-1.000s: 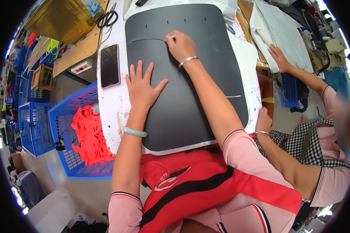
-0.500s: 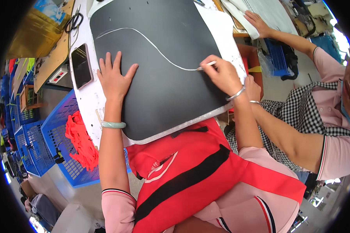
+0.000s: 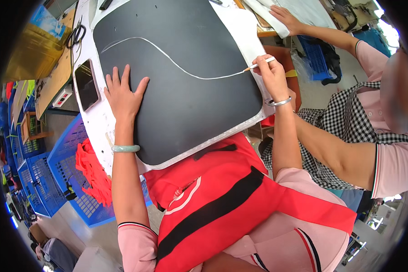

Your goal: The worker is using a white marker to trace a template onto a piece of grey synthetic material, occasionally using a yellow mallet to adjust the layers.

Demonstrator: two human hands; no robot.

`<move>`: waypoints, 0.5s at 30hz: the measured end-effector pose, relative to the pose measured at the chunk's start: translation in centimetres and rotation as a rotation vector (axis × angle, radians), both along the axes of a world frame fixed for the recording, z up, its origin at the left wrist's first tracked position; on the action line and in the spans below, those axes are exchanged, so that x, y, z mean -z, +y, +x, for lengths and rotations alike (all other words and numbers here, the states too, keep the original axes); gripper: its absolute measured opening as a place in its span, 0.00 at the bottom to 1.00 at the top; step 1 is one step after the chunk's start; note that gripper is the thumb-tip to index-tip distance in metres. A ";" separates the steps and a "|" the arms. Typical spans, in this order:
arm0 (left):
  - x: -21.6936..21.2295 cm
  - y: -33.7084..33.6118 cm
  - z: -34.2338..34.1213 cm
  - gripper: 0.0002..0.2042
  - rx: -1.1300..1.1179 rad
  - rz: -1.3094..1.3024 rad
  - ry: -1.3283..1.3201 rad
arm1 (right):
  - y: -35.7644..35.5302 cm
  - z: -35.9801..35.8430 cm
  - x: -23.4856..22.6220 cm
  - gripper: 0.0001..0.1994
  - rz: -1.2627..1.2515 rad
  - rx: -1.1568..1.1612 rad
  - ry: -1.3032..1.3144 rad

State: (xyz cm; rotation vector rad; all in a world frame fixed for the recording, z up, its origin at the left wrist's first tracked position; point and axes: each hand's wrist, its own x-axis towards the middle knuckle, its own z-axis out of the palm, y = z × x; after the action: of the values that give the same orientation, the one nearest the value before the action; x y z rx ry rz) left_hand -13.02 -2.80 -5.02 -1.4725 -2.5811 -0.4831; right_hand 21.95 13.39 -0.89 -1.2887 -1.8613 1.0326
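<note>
A large black sheet [image 3: 190, 118] with rounded corners lies on the white table [image 3: 105, 124]. My left hand [image 3: 123, 97] rests flat on its left part, fingers spread, with a pale green bangle at the wrist. My right hand [image 3: 273, 79], wearing a silver bangle, pinches a white pencil [image 3: 262, 64] near the sheet's right edge. A curved white line [image 3: 172, 61] runs across the sheet from the upper left, dips, and rises toward the pencil's tip.
A phone [image 3: 87, 85] lies left of the sheet, with black-handled scissors [image 3: 77, 36] beyond it. Below on the left, a blue crate [image 3: 61, 154] holds red fabric strips [image 3: 91, 172]. At the right, a co-worker in a checked apron [image 3: 324, 118] has a hand [image 3: 286, 20] on white material.
My right hand has moved right with the pencil, and the white line now extends closer to the sheet's right edge. My left hand stays flat on the sheet. The whole view has shifted slightly.
</note>
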 end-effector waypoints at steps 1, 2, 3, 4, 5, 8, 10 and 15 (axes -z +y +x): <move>0.0 0.1 -0.1 0.35 0.005 0.005 -0.006 | 0.3 0.0 0.3 0.14 -0.076 0.018 0.145; 0.0 0.1 -0.1 0.35 0.011 0.012 -0.006 | 0.6 0.0 0.4 0.14 -0.150 0.035 0.292; 0.0 0.0 -0.1 0.35 0.013 -0.004 -0.013 | 0.6 -0.3 0.7 0.13 -0.153 0.080 0.298; -0.1 0.0 -0.1 0.35 0.008 -0.016 -0.015 | 0.4 -0.7 0.7 0.13 -0.147 0.117 0.184; -0.3 0.0 -0.2 0.35 0.006 0.006 -0.001 | 0.6 -1.2 1.3 0.12 0.088 0.107 -0.032; -0.5 -0.2 0.1 0.37 0.025 -0.064 -0.004 | 0.4 -3.2 1.7 0.14 0.345 0.114 -0.474; -1.1 -0.3 0.4 0.40 0.029 -0.136 -0.028 | 0.1 -4.6 1.4 0.14 0.339 0.108 -0.501; -2.0 0.0 1.5 0.42 0.037 -0.167 -0.052 | 0.6 -5.7 1.4 0.14 0.365 0.170 -0.468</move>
State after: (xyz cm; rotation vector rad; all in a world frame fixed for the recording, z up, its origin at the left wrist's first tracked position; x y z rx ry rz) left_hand -11.56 -2.80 -3.06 -1.5809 -2.6970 -0.3199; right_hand 16.29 14.02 -2.30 -1.5126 -2.1054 0.2902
